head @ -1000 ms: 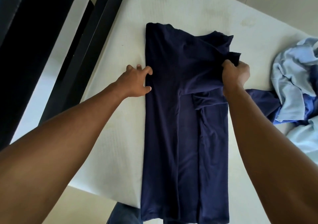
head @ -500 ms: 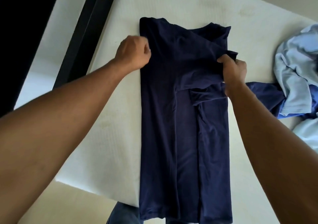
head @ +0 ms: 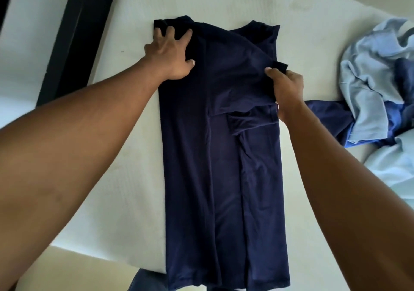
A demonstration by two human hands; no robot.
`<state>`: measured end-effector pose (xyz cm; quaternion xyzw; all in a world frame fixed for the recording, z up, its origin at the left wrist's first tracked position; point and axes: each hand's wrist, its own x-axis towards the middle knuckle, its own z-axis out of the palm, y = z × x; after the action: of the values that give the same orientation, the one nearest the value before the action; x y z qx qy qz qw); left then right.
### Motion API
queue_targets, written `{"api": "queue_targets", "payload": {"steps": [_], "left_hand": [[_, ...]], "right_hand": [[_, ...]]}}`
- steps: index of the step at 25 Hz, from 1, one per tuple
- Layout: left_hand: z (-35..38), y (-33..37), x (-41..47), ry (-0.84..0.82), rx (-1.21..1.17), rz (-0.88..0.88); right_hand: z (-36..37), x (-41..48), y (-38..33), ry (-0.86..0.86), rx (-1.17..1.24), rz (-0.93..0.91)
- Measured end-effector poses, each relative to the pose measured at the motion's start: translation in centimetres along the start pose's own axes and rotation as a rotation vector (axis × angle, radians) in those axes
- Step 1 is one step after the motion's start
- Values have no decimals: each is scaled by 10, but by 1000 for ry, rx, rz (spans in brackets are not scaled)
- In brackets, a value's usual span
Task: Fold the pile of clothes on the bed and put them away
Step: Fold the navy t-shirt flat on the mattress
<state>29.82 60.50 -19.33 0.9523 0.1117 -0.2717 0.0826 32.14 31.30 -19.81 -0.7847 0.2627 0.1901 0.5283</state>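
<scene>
Left hand (head: pixel 170 53) spread flat on far corner of shirt (head: pixel 224 167); right hand (head: pixel 287 89) pinching its right edge; pile (head: pixel 369 84) near on right

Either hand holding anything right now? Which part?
Right hand pinches the navy shirt by its folded-in sleeve hem, at the right edge. Left hand holds nothing: it presses flat, fingers spread, on the shirt's top-left corner.

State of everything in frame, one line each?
navy blue T-shirt: flat on white mattress, sides folded inward.
left hand: fingers spread, pressing shirt's far left corner.
right hand: grip pinching shirt's folded right sleeve.
crumpled pile of light blue clothes: unfolded, right of shirt.
</scene>
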Motion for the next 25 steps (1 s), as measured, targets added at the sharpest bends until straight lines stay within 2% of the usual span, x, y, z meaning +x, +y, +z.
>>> {"api": "queue_targets", "payload": {"steps": [1,3,5,6,8,11,13,15,16,18,19,21,23,25], "left_hand": [[1,8,-7,60,-32,-15],[15,25,-29,320,-186,82],[38,40,-59,500,-492,215],[49,46,-72,490,-653,221],[69,53,-92,365,-882,139],[75,51,-102,281,-1183,-37],[69,41,-104,211,-1432,-198],[65,29,-104,63,-1680,-371],[64,22,-104,-21,-1776,-443],[66,9,-104,-117,-1863,-520],[68,4,-103,-128,-1867,-528],[67,2,-101,-116,-1842,-528],[65,6,-99,-79,-1764,-527],[63,15,-99,-5,-1609,-496]], "right_hand": [[-4,1,1,1,9,-39],[-11,1,3,38,55,-118],[-12,-5,4,42,29,-138],[-10,-8,4,41,-63,-156],[-10,-14,-2,68,-301,-243],[2,-39,-39,92,-505,-488],[24,-65,-62,-79,-550,-610],[41,-88,-69,-334,-428,-608],[44,-93,-67,-385,-300,-567],[36,-85,-51,-289,-82,-443],[30,-77,-40,-200,-79,-374],[24,-63,-19,-79,-222,-280],[31,-55,-5,-94,-341,-288],[44,-56,-4,-183,-404,-389]]}}
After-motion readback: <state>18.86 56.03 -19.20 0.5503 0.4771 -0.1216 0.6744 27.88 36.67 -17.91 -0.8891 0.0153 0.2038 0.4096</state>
